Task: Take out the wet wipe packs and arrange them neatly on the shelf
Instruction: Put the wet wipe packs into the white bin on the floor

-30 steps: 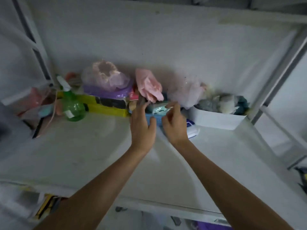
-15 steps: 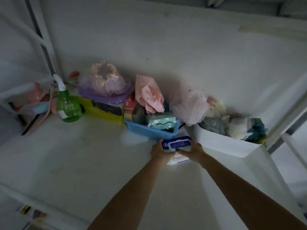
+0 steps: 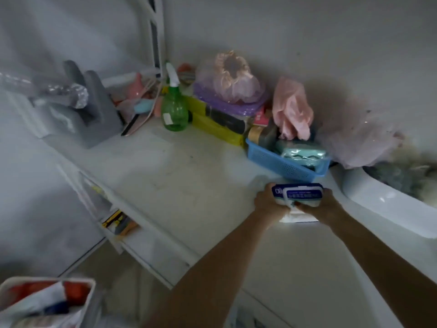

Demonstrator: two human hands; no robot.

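- On the shelf, both hands moved from the blue basket to the front.
- Left hand and right hand fingers grasp a wet wipe pack, stacking it on another; a teal pack remains in the basket.

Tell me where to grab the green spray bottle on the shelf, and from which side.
Take the green spray bottle by its narrow neck just under the white trigger head, coming from the open front of the shelf. It stands upright, the yellow box crowds its right, and clutter sits behind and left.

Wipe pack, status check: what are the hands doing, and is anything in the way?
Left hand and right hand both grip wet wipe pack. Pack just above shelf. Blue basket close behind; white bin to the right.
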